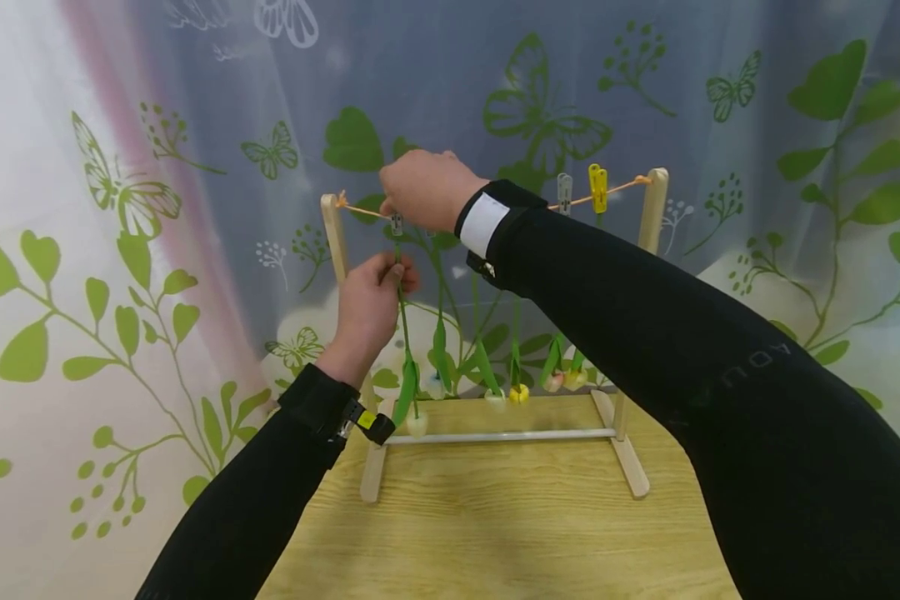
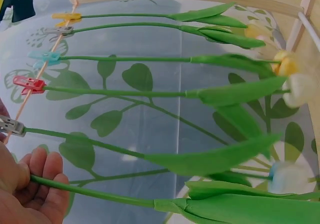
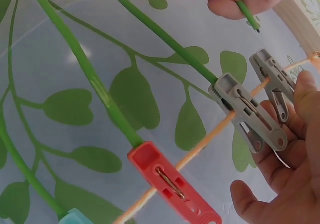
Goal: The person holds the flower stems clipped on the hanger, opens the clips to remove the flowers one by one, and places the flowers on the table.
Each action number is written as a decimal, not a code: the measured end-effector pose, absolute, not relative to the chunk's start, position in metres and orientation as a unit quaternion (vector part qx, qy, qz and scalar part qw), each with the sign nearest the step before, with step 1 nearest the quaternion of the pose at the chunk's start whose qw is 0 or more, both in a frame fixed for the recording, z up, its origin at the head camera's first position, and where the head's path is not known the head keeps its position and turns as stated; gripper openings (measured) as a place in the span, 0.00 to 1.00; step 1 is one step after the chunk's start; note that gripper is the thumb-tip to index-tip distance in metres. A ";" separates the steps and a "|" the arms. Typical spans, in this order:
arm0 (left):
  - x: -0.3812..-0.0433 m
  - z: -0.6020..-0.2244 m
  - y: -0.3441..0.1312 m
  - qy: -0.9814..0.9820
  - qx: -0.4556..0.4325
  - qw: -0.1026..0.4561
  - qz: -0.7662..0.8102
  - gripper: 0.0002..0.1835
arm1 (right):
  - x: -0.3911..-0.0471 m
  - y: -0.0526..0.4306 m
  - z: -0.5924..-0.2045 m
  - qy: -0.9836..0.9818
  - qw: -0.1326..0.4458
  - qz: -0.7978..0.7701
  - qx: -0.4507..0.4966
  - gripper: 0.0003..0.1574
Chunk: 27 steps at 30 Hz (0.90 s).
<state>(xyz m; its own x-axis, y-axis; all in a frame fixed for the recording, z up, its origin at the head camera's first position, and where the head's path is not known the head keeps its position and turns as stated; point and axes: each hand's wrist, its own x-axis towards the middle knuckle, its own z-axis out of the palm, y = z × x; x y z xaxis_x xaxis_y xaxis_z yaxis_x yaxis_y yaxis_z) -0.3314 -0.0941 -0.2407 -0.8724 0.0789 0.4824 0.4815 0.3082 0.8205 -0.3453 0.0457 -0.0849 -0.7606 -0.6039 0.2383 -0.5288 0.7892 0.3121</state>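
My left hand (image 1: 371, 300) pinches the green stem (image 2: 95, 192) of an artificial tulip, whose white bloom (image 1: 417, 423) hangs down near the tabletop. The bare tip of that stem (image 3: 253, 22) points at a grey clothespin (image 3: 272, 81), with a small gap between them. My right hand (image 3: 295, 159) holds this clothespin between thumb and fingers, where it sits on the orange string (image 3: 197, 146). Right beside it, a second grey clothespin (image 3: 247, 111) grips another tulip stem (image 3: 165, 36). A red clothespin (image 3: 172, 181) clips a further stem.
Wooden posts (image 1: 654, 208) carry the string, joined low down by a white rod (image 1: 495, 437). More tulips hang from blue, grey and yellow clothespins (image 1: 598, 188) toward the right. Behind is a leaf-patterned curtain (image 1: 435, 75); the frame stands on a wooden table (image 1: 495, 517).
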 end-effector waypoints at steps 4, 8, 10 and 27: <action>-0.332 -0.244 -0.095 -0.785 -0.174 0.180 -0.567 0.16 | -0.345 0.046 -0.085 -0.929 0.171 -0.116 0.306 0.22; -0.330 -0.246 -0.096 -0.790 -0.168 0.178 -0.562 0.15 | -0.344 0.046 -0.086 -0.927 0.179 -0.117 0.308 0.23; -0.328 -0.248 -0.097 -0.795 -0.163 0.178 -0.557 0.15 | -0.343 0.047 -0.086 -0.926 0.184 -0.110 0.310 0.23; -0.313 -0.251 -0.088 -0.778 -0.178 0.163 -0.581 0.14 | -0.314 0.083 -0.106 -0.921 0.256 -0.015 0.295 0.64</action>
